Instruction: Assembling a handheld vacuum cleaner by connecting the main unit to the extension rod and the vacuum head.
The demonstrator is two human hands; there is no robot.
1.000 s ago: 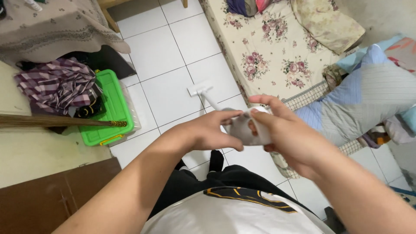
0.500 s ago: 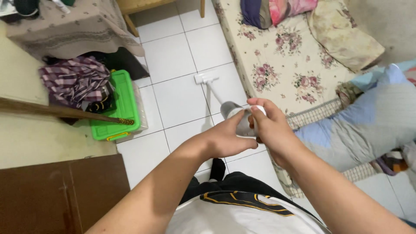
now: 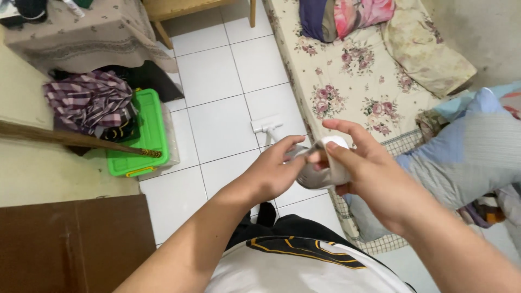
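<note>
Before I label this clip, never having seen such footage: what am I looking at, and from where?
The camera sits on a person's head, looking down at their own bare arms. The right hand grips the white body of a stick vacuum; the left hand touches it too. Its head rests on the white tile floor. A floral mattress lies to the right, a green bin with checked cloth to the left.

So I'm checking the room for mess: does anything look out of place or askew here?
Yes. A plaid cloth is heaped over the green-lidded box, spilling off one side, and a broom lies slanted across them. Both hands, left hand and right hand, grip a white vacuum.
</note>
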